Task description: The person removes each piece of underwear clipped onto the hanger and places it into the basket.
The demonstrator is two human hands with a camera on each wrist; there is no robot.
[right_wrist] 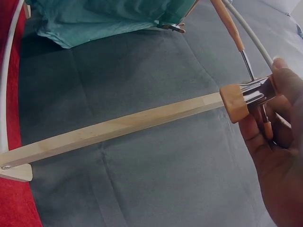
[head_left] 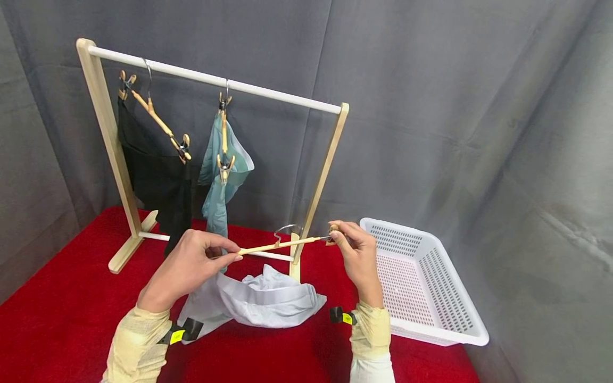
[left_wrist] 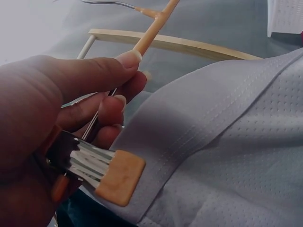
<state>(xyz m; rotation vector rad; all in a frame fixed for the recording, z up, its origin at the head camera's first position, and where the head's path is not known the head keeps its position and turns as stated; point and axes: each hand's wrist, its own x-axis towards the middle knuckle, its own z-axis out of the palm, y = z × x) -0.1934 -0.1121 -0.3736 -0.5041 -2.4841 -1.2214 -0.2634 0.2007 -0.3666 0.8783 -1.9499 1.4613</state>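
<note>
A clip hanger (head_left: 297, 243) with a wire hook is held level between both hands above the table. My left hand (head_left: 189, 266) pinches the bar near its left end. In the left wrist view, that end's metal clip (left_wrist: 90, 163) with orange-tan pads sits beneath the palm. My right hand (head_left: 356, 255) pinches the right-end clip (right_wrist: 255, 94) between thumb and fingers; nothing shows between this clip's pads. Below the hanger, a light grey garment (head_left: 273, 306) with a wide waistband lies crumpled on the red cloth, apart from the clips as far as I can see.
A wooden rack (head_left: 318, 186) with a white rail stands behind the hands. From it hang black shorts (head_left: 153, 170) and a teal garment (head_left: 215, 207) on clip hangers. At right sits a white perforated basket (head_left: 455, 276). Grey curtain (head_left: 407, 106) encloses the red-covered table (head_left: 62, 319).
</note>
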